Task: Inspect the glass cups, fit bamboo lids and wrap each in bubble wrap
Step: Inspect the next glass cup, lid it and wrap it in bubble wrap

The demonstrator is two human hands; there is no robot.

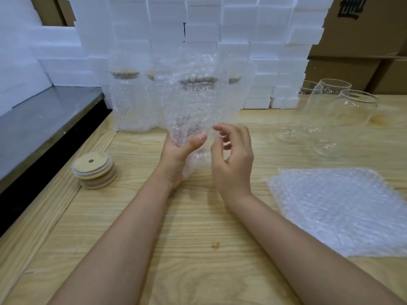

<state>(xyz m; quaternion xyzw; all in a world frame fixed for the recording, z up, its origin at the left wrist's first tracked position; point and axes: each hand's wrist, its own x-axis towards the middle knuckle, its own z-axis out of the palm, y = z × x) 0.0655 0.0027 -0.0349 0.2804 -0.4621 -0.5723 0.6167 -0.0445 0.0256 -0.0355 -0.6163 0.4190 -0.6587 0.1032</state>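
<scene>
At the centre of the wooden table [198, 249], the left hand's thumb [197, 140] presses across the front of the wrapped cup [193, 102], with the remaining fingers curled behind it out of view; the left hand [178, 155] thus grips the lower part of the bundle and holds it upright, its loose lower edge hanging beside the wrist; a bamboo lid shows through the bubble wrap near the top. Just beside it, the right hand [233, 164] has its fingers loosely curled and apart, holding nothing; contact between its fingertips and the wrap cannot be confirmed. Behind the held bundle, finished wrapped cups [126, 97] stand in a row against stacked white foam blocks [237, 23]. A stack of bamboo lids [94, 170] sits to the left, near the table edge; bare glass cups [350, 115] stand at the far right; flat bubble wrap sheets [343, 210] lie at the near right. Cardboard boxes [363, 36] occupy the upper right corner.
</scene>
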